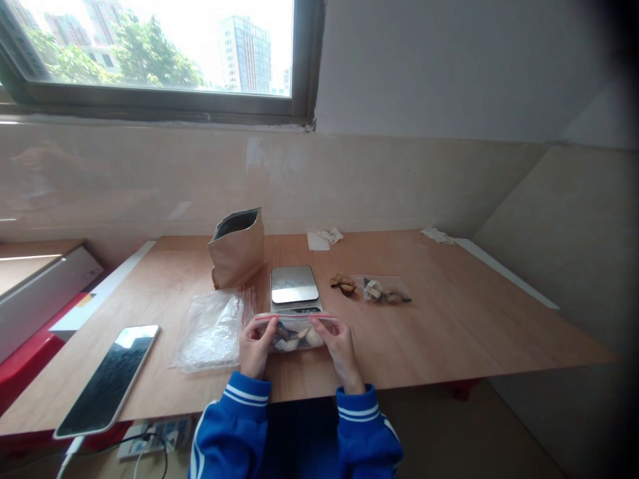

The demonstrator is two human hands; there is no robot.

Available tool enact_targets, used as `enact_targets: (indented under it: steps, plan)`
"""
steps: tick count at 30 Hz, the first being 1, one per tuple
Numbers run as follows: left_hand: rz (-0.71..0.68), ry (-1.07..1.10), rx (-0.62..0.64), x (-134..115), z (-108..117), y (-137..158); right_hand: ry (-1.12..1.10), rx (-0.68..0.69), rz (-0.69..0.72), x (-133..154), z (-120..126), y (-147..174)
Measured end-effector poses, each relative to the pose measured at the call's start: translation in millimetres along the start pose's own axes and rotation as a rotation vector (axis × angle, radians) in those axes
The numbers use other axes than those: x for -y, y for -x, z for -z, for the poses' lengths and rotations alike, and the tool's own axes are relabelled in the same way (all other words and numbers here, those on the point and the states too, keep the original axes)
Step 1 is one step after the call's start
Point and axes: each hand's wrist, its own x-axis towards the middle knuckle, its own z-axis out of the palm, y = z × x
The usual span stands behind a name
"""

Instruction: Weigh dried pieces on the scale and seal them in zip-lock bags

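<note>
Between my two hands is a clear zip bag [298, 338] with a red seal strip and several pale and dark dried pieces inside. My left hand [257, 346] pinches its upper left edge, thumb on the strip. At the upper right edge, my right hand [339, 346] pinches the same strip. Just beyond the bag stands a small digital scale [294, 285] with a bare metal plate; the bag partly hides its display. To the left of my left hand lies a stack of clear zip bags [210, 336].
An open brown kraft pouch [238, 251] stands behind the stack. Right of the scale lie loose brown dried pieces [343, 284] and a second filled zip bag [387, 291]. A phone [108, 379] on a cable rests at the left front edge. Crumpled tissue [330, 235] lies at the back.
</note>
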Motion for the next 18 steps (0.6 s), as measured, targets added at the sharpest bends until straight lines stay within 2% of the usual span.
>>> enact_targets:
  steps: [5,11,18]
  plan:
    - [-0.034,-0.05,-0.021,5.4,1.8,0.0,-0.033,-0.029,-0.033,-4.1,-1.6,-0.6]
    - [-0.004,-0.072,-0.022,-0.2,-0.2,1.2,-0.08,-0.05,-0.071,-8.1,-3.6,-0.3]
    - [0.155,-0.027,0.088,-9.5,-2.4,3.9,-0.096,-0.075,-0.044,-3.8,-3.0,0.6]
